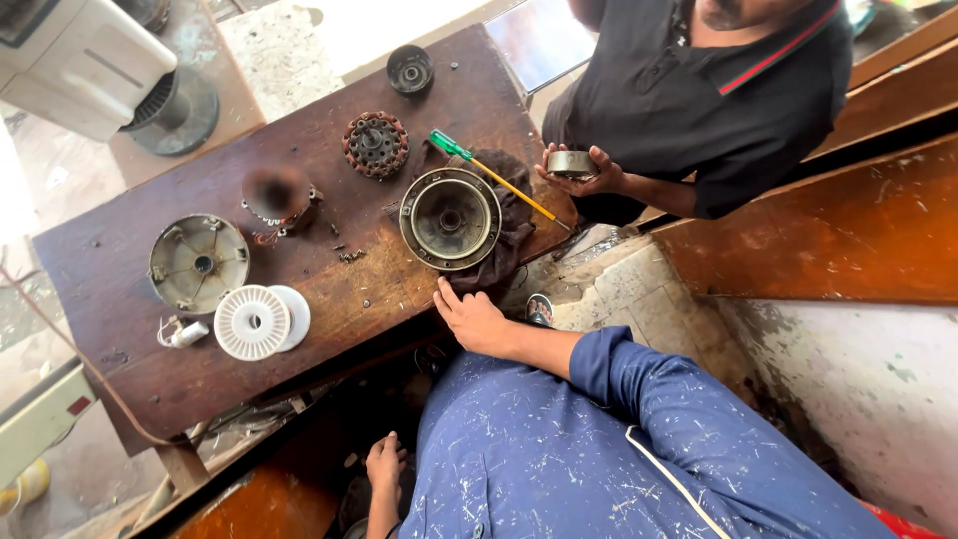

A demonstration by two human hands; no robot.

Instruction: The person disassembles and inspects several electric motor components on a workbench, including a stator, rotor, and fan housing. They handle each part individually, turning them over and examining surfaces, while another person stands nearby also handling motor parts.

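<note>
My right hand lies flat on the near edge of a dark wooden table, fingers apart and holding nothing. Its fingertips touch a dark cloth under a round metal motor housing. A screwdriver with a green handle lies across the cloth beside the housing. My left hand hangs low beneath the table edge over something dark; its grip is hidden. Across the table, a person in a black shirt holds a small metal ring in both hands.
On the table lie a copper-wound stator, a brown rotor part, a grey metal cover, a white plastic spool, a small black round part and loose screws. A white appliance stands at the far left.
</note>
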